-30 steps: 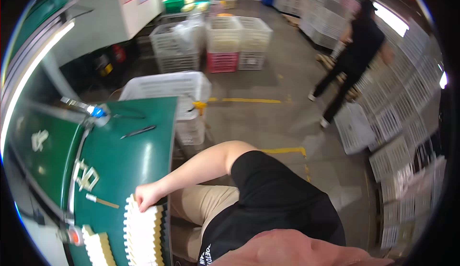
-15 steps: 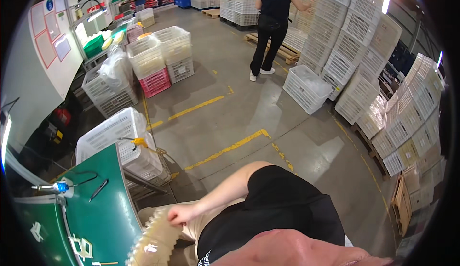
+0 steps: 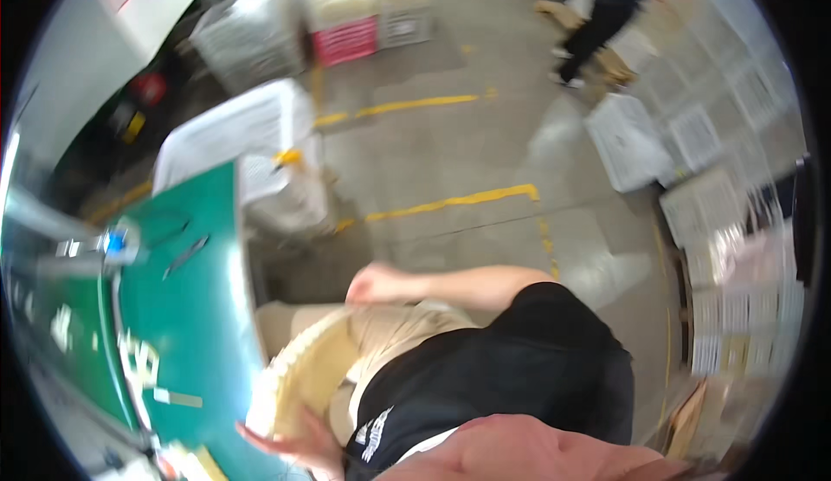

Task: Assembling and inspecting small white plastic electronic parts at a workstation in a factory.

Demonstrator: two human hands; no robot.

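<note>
A pale cream curved piece with a row of small teeth along its edge [image 3: 325, 368] lies between the green table and my lap. My left hand [image 3: 303, 446] is at its lower end, one digit stretched out toward the table; blur hides part of the grip, but the hand appears to hold the piece. Just past the piece's upper end is my right hand [image 3: 376, 285], above my thigh and apart from the piece. Its fingers look curled but are smeared by motion, and nothing shows in them.
The green table [image 3: 203, 308] carries a dark pen-like tool [image 3: 186, 256], a white frame-shaped part [image 3: 143, 361] and a short pale strip [image 3: 178, 397]. A white crate [image 3: 234, 126] stands beyond its end. Stacked crates [image 3: 744, 308] line the right; a person [image 3: 606, 13] stands at the back.
My right hand has let go of the toothed piece's edge and moved away from it. My left hand has come into view. The view has tilted down and is blurred.
</note>
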